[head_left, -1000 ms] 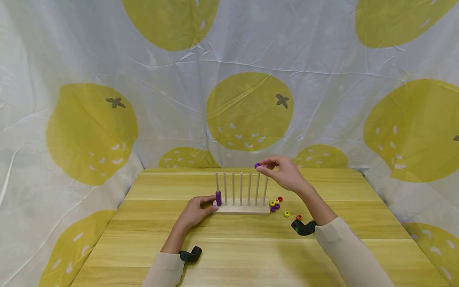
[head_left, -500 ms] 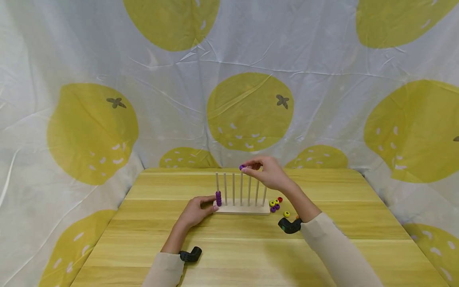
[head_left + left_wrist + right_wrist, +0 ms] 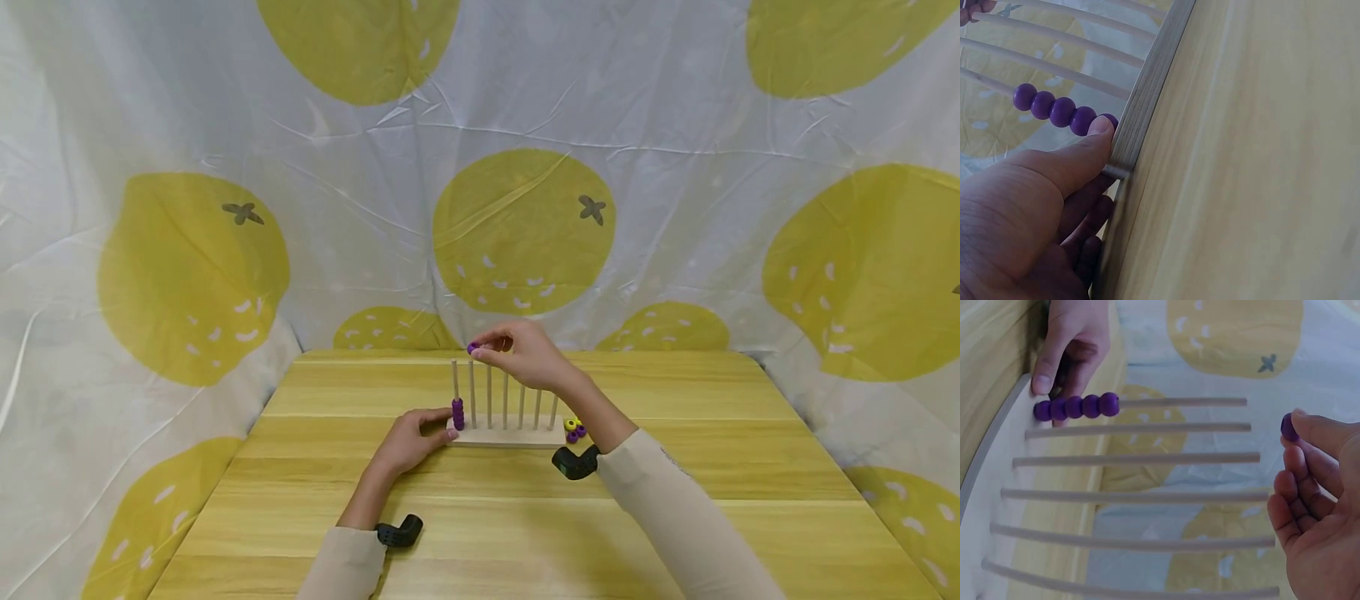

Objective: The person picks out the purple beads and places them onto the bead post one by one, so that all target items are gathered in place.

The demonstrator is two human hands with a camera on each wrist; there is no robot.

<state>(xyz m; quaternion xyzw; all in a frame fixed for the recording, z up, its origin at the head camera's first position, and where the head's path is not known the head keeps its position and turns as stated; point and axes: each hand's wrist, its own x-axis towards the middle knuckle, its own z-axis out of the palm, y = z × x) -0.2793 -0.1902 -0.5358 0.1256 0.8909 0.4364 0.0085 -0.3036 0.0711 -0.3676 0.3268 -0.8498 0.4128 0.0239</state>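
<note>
A wooden peg stand (image 3: 510, 435) has several upright pegs in a row. Purple beads (image 3: 1074, 407) are stacked at the foot of its leftmost peg. My left hand (image 3: 411, 442) holds the left end of the base, thumb against the lowest bead and edge, fingers curled behind, as the left wrist view shows. High by the peg tops, my right hand (image 3: 521, 357) pinches one purple bead (image 3: 1288, 427) between thumb and index finger. In the right wrist view that bead is just beyond the tips of the first two pegs. The other pegs carry no beads.
Loose yellow beads (image 3: 571, 425) and purple beads (image 3: 572, 437) lie on the wooden table (image 3: 480, 517) at the stand's right end, partly hidden by the right forearm. A lemon-print cloth (image 3: 675, 250) hangs behind the table.
My right hand has moved left along the peg tops, carrying the purple bead from the right-hand pegs to near the second peg from the left. The left hand stays on the base.
</note>
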